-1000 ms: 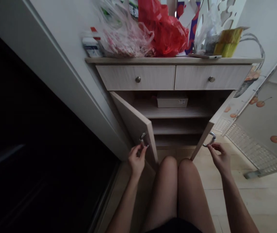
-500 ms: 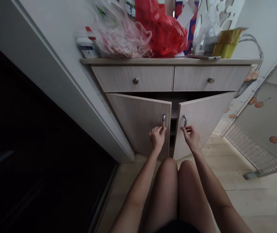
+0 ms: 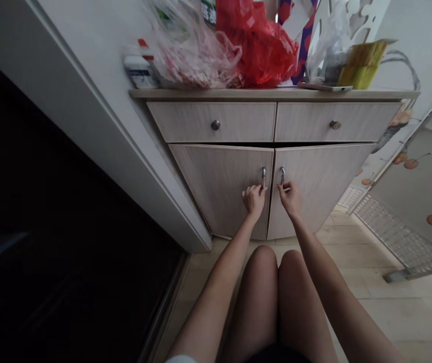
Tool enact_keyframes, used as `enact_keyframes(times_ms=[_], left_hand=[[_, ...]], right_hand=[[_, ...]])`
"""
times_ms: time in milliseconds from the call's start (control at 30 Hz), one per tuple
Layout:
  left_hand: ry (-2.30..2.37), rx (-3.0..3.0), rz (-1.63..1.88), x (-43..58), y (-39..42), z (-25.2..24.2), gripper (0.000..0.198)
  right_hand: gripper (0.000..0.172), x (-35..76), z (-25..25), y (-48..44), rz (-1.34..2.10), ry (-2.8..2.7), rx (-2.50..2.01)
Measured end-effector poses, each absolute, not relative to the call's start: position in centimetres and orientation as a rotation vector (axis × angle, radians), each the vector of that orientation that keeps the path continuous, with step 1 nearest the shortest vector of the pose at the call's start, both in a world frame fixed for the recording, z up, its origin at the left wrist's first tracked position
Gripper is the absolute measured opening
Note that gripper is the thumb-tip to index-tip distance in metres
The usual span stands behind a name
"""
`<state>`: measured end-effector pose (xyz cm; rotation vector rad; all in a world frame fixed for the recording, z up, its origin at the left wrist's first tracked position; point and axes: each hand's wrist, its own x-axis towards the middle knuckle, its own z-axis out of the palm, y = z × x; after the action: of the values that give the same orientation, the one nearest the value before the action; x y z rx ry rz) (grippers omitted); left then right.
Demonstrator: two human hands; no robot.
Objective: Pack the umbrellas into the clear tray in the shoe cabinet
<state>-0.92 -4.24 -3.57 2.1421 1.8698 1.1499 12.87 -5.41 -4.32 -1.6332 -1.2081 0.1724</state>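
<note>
A pale wood-grain cabinet stands before me, its left door [image 3: 219, 184] and right door [image 3: 314, 189] nearly closed, with a thin dark gap along their tops. My left hand [image 3: 254, 199] pinches the lower end of the left door's metal handle [image 3: 263, 174]. On the other door, my right hand [image 3: 290, 197] grips the bottom of the metal handle [image 3: 283, 173] between thumb and fingers. The two hands are close together, on either side of the seam. The inside of the cabinet is hidden by the doors.
Above the doors are two drawers with round knobs [image 3: 216, 125]. The cabinet top [image 3: 253, 95] carries a red plastic bag [image 3: 261, 50], a clear bag [image 3: 196, 55], a white bottle [image 3: 140, 70], a phone-like slab [image 3: 325, 87] and a yellow container [image 3: 363, 65]. A cherry-patterned panel [image 3: 420, 196] stands right.
Both doors have swung inward, from partly open to almost closed. My hands have moved forward and nearer each other with the handles. The dark interior no longer shows between the doors.
</note>
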Motion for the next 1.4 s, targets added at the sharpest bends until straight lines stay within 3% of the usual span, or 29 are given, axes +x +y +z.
enact_keyframes(times_ms=[1133,1267,1400], left_hand=[[1.822,2.265,1.039,-0.2,0.9,-2.7,0.028],[1.717,2.210,1.018,-1.0,0.9,-1.9,0.030],[1.512,1.936,1.058,-2.3,0.3,-1.9,0.032]], right_hand=[[0.029,13.0,-4.7,0.6,0.288,-1.203,-1.517],[0.035,14.0,-4.6,0.8,0.372,-1.232,-1.448],[0.055,15.0,-4.3,-0.2,0.545,-1.257,-1.304]])
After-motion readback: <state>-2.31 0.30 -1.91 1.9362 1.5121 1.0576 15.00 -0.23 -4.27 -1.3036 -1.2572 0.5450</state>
